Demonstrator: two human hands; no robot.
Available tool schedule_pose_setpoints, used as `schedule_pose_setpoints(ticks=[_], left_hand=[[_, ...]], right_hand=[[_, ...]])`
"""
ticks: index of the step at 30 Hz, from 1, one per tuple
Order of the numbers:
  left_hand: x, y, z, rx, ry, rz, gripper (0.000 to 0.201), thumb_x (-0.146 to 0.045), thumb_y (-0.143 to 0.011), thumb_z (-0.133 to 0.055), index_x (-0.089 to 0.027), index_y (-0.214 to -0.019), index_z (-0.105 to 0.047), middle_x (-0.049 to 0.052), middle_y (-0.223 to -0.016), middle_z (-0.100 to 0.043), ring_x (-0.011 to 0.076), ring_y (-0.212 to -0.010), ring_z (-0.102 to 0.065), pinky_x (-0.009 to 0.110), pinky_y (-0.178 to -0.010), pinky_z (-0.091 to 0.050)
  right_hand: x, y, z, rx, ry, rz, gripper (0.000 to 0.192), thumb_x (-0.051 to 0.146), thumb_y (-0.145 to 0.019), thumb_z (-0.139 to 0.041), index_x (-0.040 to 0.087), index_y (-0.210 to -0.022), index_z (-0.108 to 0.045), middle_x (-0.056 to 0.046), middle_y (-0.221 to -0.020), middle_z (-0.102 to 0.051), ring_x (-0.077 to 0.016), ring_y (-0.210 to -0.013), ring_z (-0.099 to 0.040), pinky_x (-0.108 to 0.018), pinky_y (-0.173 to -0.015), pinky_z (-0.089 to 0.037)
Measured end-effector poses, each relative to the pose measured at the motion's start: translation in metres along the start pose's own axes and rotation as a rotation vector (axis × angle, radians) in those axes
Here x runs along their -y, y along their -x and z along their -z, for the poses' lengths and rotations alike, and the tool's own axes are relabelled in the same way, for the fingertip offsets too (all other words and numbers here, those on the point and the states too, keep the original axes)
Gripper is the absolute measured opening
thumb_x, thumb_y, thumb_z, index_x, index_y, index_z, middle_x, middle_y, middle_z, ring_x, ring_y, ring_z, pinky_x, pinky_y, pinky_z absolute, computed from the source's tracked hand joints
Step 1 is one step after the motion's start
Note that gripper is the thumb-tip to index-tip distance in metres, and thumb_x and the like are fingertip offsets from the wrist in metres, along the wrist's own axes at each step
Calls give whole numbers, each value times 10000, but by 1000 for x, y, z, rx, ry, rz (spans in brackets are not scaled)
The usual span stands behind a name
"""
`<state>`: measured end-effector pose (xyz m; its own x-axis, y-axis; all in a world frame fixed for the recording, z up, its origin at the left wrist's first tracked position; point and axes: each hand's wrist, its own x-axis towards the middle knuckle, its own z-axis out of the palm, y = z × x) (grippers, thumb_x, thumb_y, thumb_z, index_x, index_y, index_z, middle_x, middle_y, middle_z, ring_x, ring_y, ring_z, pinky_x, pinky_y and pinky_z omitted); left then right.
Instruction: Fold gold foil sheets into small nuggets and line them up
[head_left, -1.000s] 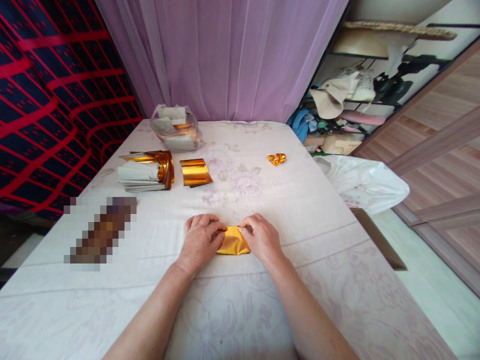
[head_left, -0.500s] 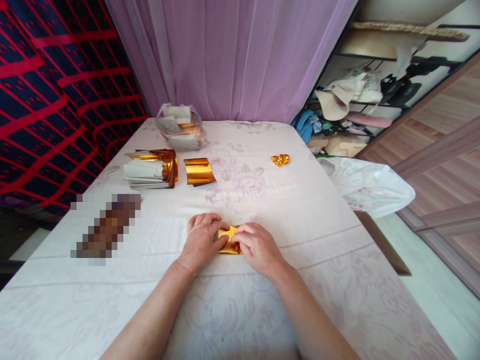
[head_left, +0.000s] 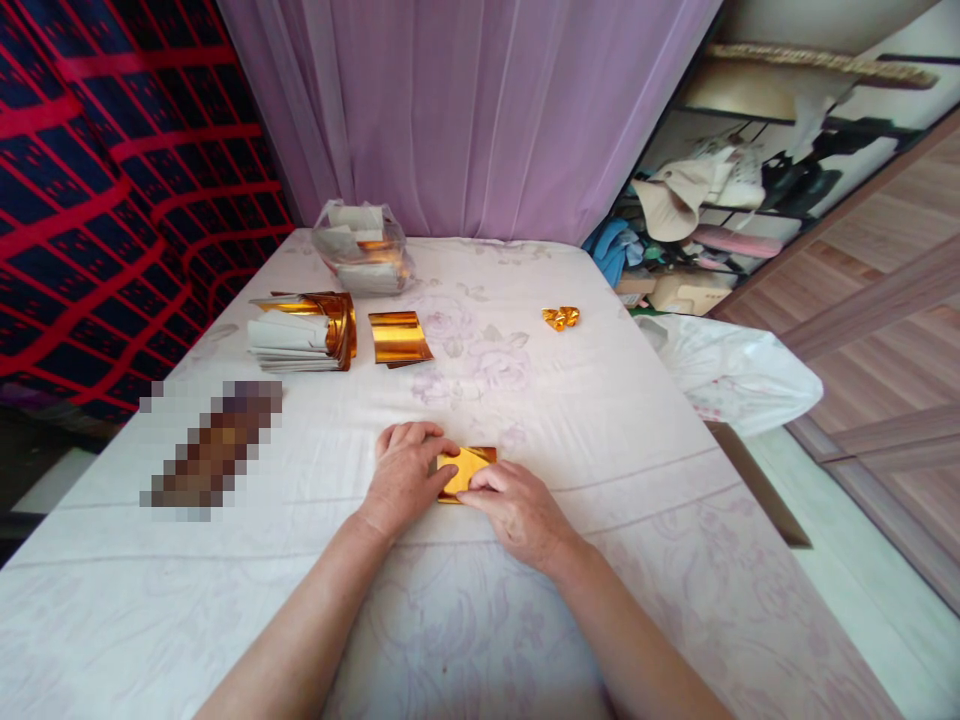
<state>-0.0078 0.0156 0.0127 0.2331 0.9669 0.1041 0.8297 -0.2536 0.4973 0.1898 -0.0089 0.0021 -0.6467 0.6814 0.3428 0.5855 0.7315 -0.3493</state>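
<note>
A small piece of gold foil paper (head_left: 469, 465) lies folded on the tablecloth in front of me, with a crease running slantwise near its upper right corner. My left hand (head_left: 409, 465) holds its left end down, thumb and forefinger on the foil and the other fingers bent on the cloth. From the right, my right hand (head_left: 517, 505) pinches at the lower right edge with thumb and bent forefinger. The fingers of both hands hide parts of the paper's edges.
Loose gold sheets (head_left: 400, 338) lie beyond my hands, beside a thick stack of foil paper (head_left: 300, 335). Behind them stands a clear plastic bag (head_left: 364, 250) of more sheets. A folded gold piece (head_left: 561, 318) sits at the far right; a blurred-out item (head_left: 217, 445) lies left.
My right hand has slid slightly down and toward me along the foil paper, uncovering its upper right corner. My left hand stays on the left end.
</note>
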Motion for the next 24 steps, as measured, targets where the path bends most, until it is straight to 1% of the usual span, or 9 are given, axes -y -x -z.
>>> schedule_pose_setpoints(ticks=[5,11,16,24], left_hand=[[0,1,0,5,8,0,199,-257,-772,-709,-328,-957,-723,-7,-1119,-629,238,-1100,-517,452,-1011,-293],[0,1,-1,2,-2,-4,192,-255,-778,-706,-330,-953,-723,-7,-1116,-630,237,-1097,-518,454,-1010,-290],[0,0,-1,-5,-4,-8,188,-257,-779,-709,-336,-949,-724,-9,-1108,-631,237,-1094,-520,456,-1005,-293],[0,0,-1,0,-3,-9,198,-250,-777,-705,-333,-957,-721,-6,-1112,-631,237,-1094,-518,457,-1007,-294]], right_hand=[[4,5,2,-21,45,44,228,142,-934,-499,221,-943,-713,-21,-845,-650,-156,-762,-545,-290,-711,-415],[7,10,0,-23,82,56,205,162,-948,-501,205,-992,-697,-27,-860,-650,-163,-782,-539,-298,-726,-422],[13,15,-2,-37,140,45,236,186,-977,-461,191,-1052,-685,-40,-890,-654,-165,-801,-533,-309,-729,-423],[18,25,0,-104,119,21,235,169,-966,-465,189,-1001,-696,-42,-861,-661,-161,-781,-538,-313,-717,-418]])
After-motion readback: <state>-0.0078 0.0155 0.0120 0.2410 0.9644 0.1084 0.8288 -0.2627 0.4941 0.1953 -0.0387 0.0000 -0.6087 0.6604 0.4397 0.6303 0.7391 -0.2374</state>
